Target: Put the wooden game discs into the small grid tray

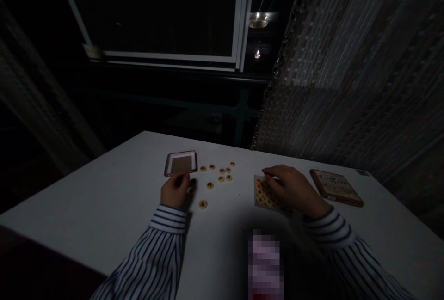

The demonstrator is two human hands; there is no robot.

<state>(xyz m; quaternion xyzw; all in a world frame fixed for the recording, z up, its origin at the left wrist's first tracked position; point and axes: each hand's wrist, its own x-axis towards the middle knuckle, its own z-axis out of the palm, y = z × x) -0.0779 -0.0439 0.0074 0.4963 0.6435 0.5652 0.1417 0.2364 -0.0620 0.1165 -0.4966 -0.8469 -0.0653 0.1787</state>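
My left hand (175,190) rests on the white table (104,207) just below a small brown tray (181,163), fingers curled; what they pinch is too dark to make out. Several round wooden game pieces (221,173) lie scattered right of the tray, one more (203,204) sits near my left wrist. My right hand (289,188) lies over a small board (260,193) filled with pieces, its fingers bent down onto them. Both sleeves are blue-striped.
A flat brown box lid (336,187) lies right of my right hand near the table's far edge. A beaded curtain (347,69) hangs behind on the right, a dark window (159,13) behind the table. A blurred pink patch (265,263) sits at the near edge.
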